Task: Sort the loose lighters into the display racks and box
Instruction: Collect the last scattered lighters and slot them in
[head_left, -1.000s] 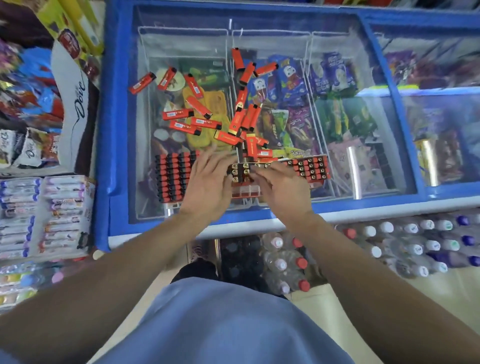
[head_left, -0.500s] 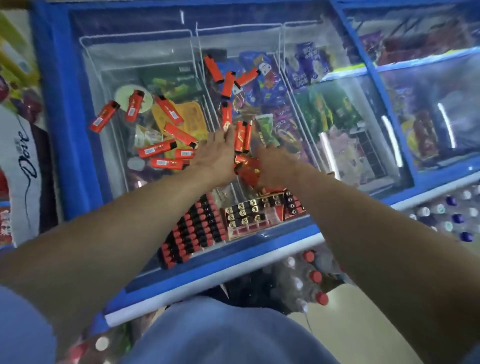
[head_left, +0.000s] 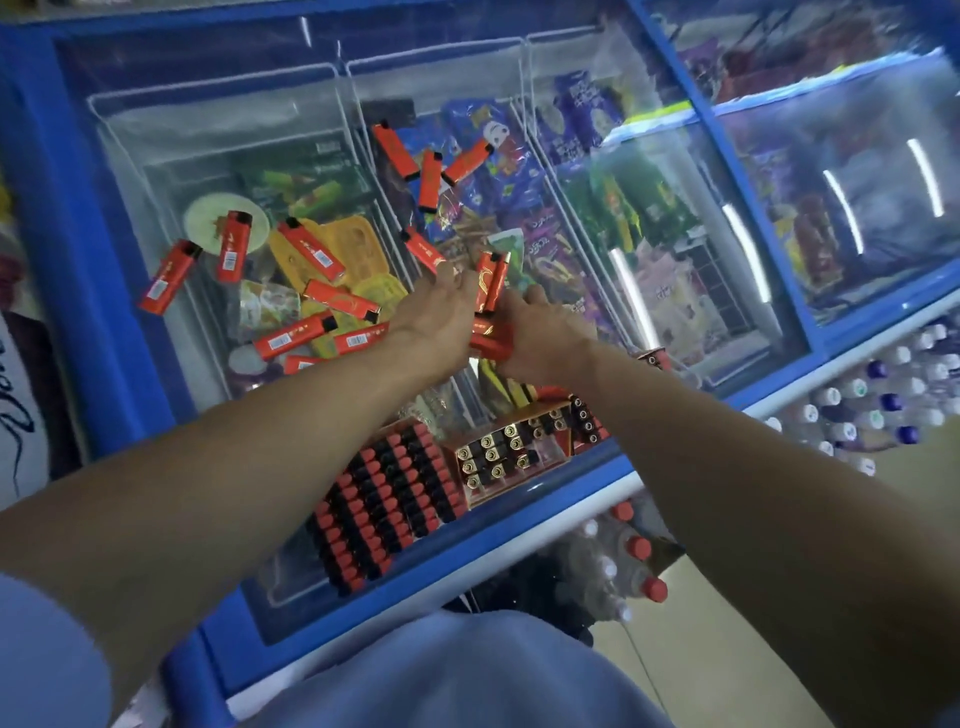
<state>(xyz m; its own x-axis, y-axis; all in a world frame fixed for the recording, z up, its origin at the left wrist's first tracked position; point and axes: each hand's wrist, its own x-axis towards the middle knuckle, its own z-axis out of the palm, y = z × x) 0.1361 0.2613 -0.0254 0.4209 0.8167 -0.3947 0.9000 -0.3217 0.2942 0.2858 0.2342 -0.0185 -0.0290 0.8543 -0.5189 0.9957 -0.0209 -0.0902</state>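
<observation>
Your left hand (head_left: 434, 317) and right hand (head_left: 535, 338) together clamp several loose orange-red plastic lighters (head_left: 488, 291) mid freezer glass lid (head_left: 156, 156).

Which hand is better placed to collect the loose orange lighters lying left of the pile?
Left. The left hand lies beside those orange plastic lighters on the freezer's glass lid; the right hand is farther away.

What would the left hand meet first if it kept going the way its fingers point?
Probably the slanted orange lighter lying on the glass freezer lid just past the left hand fingertips; depth is unclear, so they may already touch it.
</observation>
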